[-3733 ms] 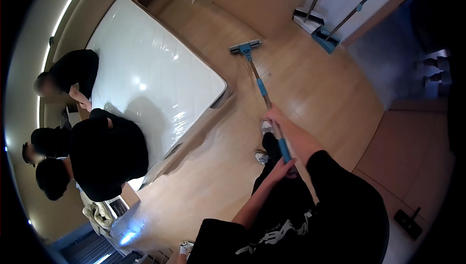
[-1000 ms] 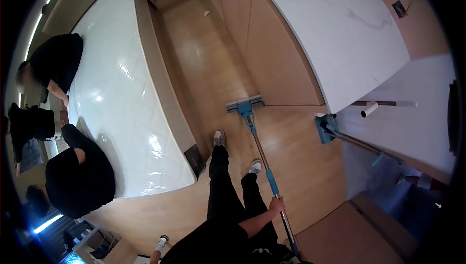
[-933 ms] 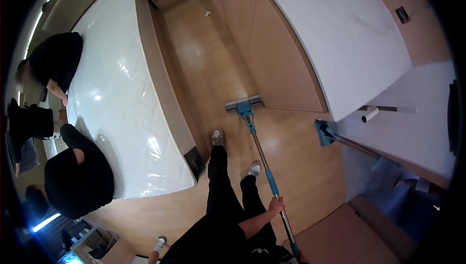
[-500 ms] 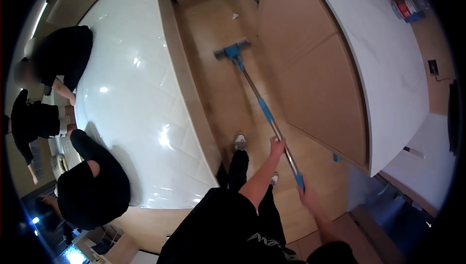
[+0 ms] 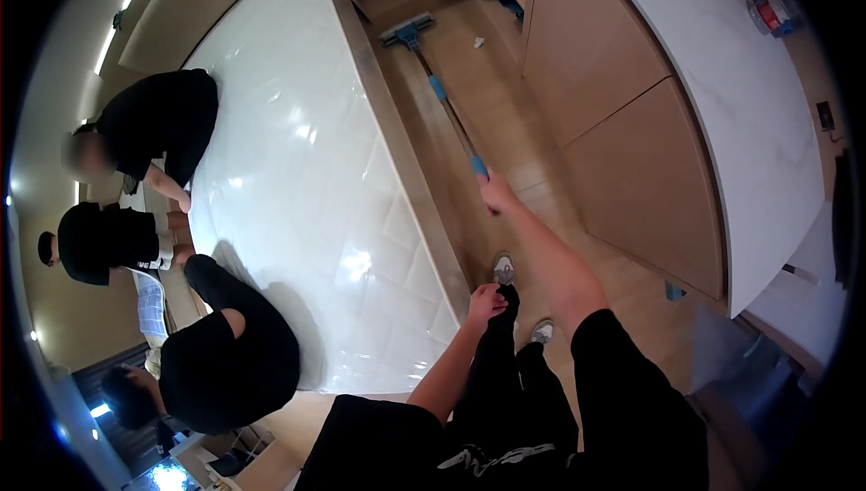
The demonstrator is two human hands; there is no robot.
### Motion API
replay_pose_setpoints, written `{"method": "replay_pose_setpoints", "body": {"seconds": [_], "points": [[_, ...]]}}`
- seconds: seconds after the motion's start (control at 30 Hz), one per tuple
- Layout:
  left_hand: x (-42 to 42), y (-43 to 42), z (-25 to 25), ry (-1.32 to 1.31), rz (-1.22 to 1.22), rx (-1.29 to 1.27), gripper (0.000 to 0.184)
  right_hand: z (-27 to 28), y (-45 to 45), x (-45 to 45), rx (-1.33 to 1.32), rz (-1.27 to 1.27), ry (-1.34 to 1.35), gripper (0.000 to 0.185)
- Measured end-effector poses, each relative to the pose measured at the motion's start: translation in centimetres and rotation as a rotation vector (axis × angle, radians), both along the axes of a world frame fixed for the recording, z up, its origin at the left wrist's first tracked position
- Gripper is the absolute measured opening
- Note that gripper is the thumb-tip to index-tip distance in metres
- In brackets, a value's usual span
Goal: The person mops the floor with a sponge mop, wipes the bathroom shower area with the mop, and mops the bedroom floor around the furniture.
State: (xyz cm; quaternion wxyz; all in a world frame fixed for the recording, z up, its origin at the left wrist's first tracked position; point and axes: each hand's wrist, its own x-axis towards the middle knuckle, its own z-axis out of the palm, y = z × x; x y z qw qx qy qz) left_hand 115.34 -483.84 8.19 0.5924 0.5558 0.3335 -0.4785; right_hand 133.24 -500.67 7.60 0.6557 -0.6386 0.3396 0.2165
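Note:
My right hand (image 5: pixel 496 193) is wrapped round the end of a floor mop (image 5: pixel 454 118) with a metal pole and blue grips. The mop slants away from me, and its wide blue-and-grey head (image 5: pixel 408 33) rests on the wooden floor near the far end of the bed frame. My left hand (image 5: pixel 488 303) is off the pole, its fingers curled in above my leg, close to the near corner of the plastic-wrapped mattress (image 5: pixel 298 184). Nothing shows in that hand. A small white scrap (image 5: pixel 479 42) lies on the floor to the right of the mop head.
Brown cabinets (image 5: pixel 622 130) with a white countertop (image 5: pixel 758 130) line the right side. A bottle with a red label (image 5: pixel 772 14) stands at the counter's far end. Three people in black tops, one of them a crouching person (image 5: pixel 230 369), are along the mattress's left side.
The mop has been pushed forward, its head now farther off and slightly left. My left hand has come off the pole; my right hand has moved forward with the handle end.

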Motion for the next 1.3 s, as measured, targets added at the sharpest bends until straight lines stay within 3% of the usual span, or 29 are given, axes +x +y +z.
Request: {"method": "replay_pose_setpoints", "body": {"seconds": [0.03,0.1,0.13,0.23,0.27,0.3,0.37,0.4,0.43,0.5,0.57,0.6,0.63,0.67,0.7,0.77,0.83,0.9,0.97,1.03,1.1,1.2,1.27,1.3], "points": [[-1.2,0.6,-0.1,0.013,0.008,0.011,0.029,0.6,1.2,-2.8,-0.063,0.044,0.019,0.030],[-3.5,1.4,-0.4,0.061,0.004,0.020,0.032,-5.3,2.3,-10.9,-0.213,0.046,-0.083,0.032],[-4.9,1.3,-0.8,0.094,0.001,0.029,0.035,-0.2,1.5,-14.9,-0.082,0.065,0.149,0.036],[-9.5,-0.5,-1.6,0.143,-0.066,0.038,0.040,-1.3,1.4,-32.7,-0.449,0.267,0.157,0.038],[-11.2,-1.3,-1.5,0.176,-0.128,0.019,0.045,2.4,1.1,-37.7,-0.310,0.225,0.234,0.039],[-14.0,-1.4,-3.7,0.150,-0.160,-0.070,0.045,2.6,1.4,-44.3,-0.442,0.276,0.207,0.038],[-18.1,-3.3,-3.5,0.115,-0.249,-0.025,0.045,7.1,1.8,-55.3,-0.463,0.361,0.357,0.040],[-21.4,-3.8,-5.8,0.186,-0.255,-0.076,0.044,7.1,2.2,-62.3,-0.428,0.349,0.427,0.043],[-24.9,-4.3,-8.2,0.252,-0.266,-0.135,0.043,11.2,1.9,-64.7,-0.319,0.311,0.526,0.047],[-28.3,-5.1,-4.6,0.291,-0.446,-0.001,0.039,18.8,0.8,-65.8,-0.010,0.263,0.762,0.049],[-32.4,-5.6,-2.6,0.292,-0.344,0.011,0.032,19.8,0.8,-71.5,0.066,0.318,0.431,0.046],[-32.8,-6.0,-1.7,0.287,-0.339,0.015,0.032,19.6,1.4,-72.3,0.068,0.322,0.425,0.046],[-33.1,-6.4,-0.8,0.232,-0.126,0.090,0.028,19.4,2.5,-72.8,0.051,0.151,0.411,0.046],[-33.1,-6.6,-0.4,0.176,0.086,0.161,0.024,19.1,3.5,-72.6,0.032,-0.022,0.397,0.046],[-32.0,-6.2,-0.7,0.177,0.086,0.159,0.024,17.7,4.5,-71.9,0.031,-0.022,0.397,0.046],[-28.5,-5.1,-2.0,0.083,0.119,0.095,0.021,15.2,6.1,-69.5,-0.223,0.201,0.445,0.044],[-23.8,-4.7,-4.0,0.110,0.178,-0.039,0.017,16.3,6.0,-62.3,-0.168,0.120,0.300,0.040],[-19.3,-3.6,-7.5,-0.051,0.082,-0.110,0.019,17.5,6.4,-53.9,0.093,-0.015,0.440,0.035],[-12.0,-3.4,-4.7,-0.021,0.266,-0.167,0.021,17.4,7.2,-46.5,0.162,-0.097,0.460,0.037],[-6.0,-2.6,-3.8,-0.160,0.323,-0.256,0.015,14.9,7.9,-40.1,0.217,-0.081,0.423,0.039],[-0.1,-2.0,-2.5,-0.142,0.302,-0.241,0.014,11.1,8.5,-33.7,0.153,-0.010,0.374,0.041],[7.4,-0.3,-5.7,-0.212,0.179,-0.373,0.015,6.9,8.7,-21.5,0.007,0.070,0.288,0.051],[11.7,0.1,-3.3,-0.301,0.181,-0.297,0.017,4.0,8.4,-14.1,0.089,0.152,0.272,0.053],[13.4,-0.2,-1.7,-0.331,0.193,-0.233,0.017,1.8,8.9,-10.9,-0.074,0.167,0.164,0.053]]}}
